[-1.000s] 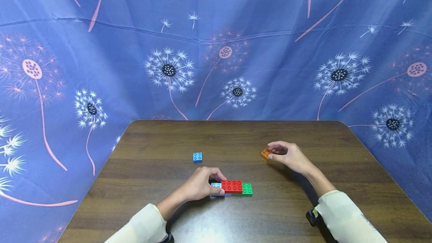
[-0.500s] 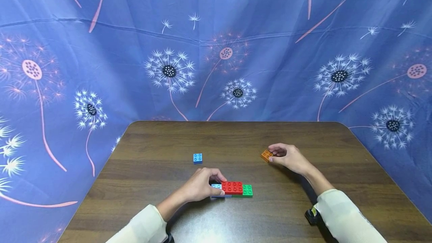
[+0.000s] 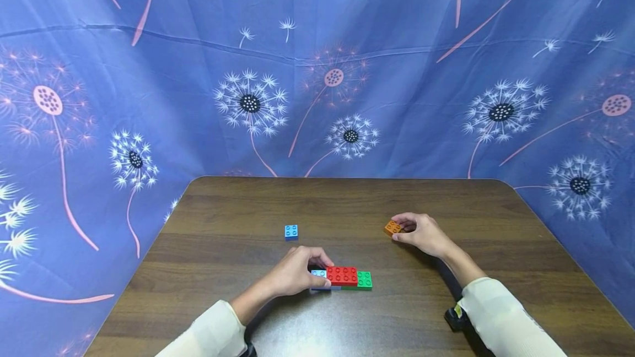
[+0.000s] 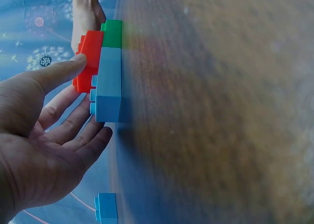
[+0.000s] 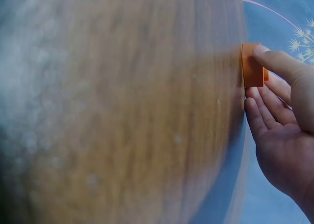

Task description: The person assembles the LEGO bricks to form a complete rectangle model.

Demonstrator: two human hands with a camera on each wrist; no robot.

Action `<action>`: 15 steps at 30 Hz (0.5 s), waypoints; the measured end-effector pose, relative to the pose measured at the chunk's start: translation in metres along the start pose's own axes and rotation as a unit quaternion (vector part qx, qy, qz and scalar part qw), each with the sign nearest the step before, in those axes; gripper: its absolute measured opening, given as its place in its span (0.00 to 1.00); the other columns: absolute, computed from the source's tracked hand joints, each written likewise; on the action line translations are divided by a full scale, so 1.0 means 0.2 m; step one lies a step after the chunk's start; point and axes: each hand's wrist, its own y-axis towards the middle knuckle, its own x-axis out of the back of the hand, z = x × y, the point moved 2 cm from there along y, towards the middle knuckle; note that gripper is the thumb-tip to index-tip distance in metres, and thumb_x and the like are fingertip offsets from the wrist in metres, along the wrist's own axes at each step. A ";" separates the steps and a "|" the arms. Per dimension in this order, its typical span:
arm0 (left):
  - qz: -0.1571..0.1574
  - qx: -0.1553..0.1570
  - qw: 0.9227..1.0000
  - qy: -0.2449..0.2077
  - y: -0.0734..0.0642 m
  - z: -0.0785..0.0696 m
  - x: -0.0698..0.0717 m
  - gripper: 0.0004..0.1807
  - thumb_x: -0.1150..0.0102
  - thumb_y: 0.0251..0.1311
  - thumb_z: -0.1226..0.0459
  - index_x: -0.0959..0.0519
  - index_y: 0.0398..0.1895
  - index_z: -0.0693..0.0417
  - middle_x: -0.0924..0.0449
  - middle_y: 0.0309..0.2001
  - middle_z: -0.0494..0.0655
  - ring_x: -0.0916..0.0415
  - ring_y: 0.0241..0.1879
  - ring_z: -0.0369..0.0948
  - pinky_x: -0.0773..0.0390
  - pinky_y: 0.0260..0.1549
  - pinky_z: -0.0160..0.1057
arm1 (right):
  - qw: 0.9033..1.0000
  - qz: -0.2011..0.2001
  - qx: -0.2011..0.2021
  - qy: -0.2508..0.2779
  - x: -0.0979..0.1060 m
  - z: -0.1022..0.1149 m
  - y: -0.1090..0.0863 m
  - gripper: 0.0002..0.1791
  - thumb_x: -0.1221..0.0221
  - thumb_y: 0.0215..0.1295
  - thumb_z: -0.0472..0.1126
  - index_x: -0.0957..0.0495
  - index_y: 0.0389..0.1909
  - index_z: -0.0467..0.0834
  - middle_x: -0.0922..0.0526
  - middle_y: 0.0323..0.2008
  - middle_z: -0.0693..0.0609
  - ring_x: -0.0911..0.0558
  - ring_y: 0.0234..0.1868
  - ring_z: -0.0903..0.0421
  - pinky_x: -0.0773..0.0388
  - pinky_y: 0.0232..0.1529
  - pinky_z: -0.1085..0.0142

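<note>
My left hand (image 3: 296, 271) pinches a red toy building brick (image 3: 342, 276) between thumb and fingers. That long brick sits across a light blue brick (image 4: 109, 84) and a green brick (image 3: 364, 280), joining the two end to end on the wood table (image 3: 223, 203). Farther back and to the right, my right hand (image 3: 424, 234) grips a small orange brick (image 3: 392, 227) by its sides, thumb on the near face. In the right wrist view the orange brick (image 5: 252, 65) is down at the tabletop. Its far side is hidden by the fingers.
A small blue brick (image 3: 291, 232) stands alone on the table behind the left hand. The table's back edge meets a blue curtain (image 3: 297, 98) printed with dandelions, which also hangs along both sides.
My right hand has shifted slightly left and toward me, its thumb moving along the orange brick's near side. The left hand and the joined bricks have stayed in place.
</note>
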 end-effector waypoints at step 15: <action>0.004 -0.002 1.000 -0.010 0.00 0.00 0.00 0.15 0.21 0.50 0.65 0.14 0.41 0.48 0.09 0.38 0.41 0.13 0.39 0.37 0.21 0.45 0.34 | 1.000 0.011 -0.006 0.018 0.01 0.01 -0.02 0.24 0.29 0.63 0.39 0.19 0.58 0.36 0.12 0.48 0.41 0.16 0.47 0.52 0.20 0.43 0.72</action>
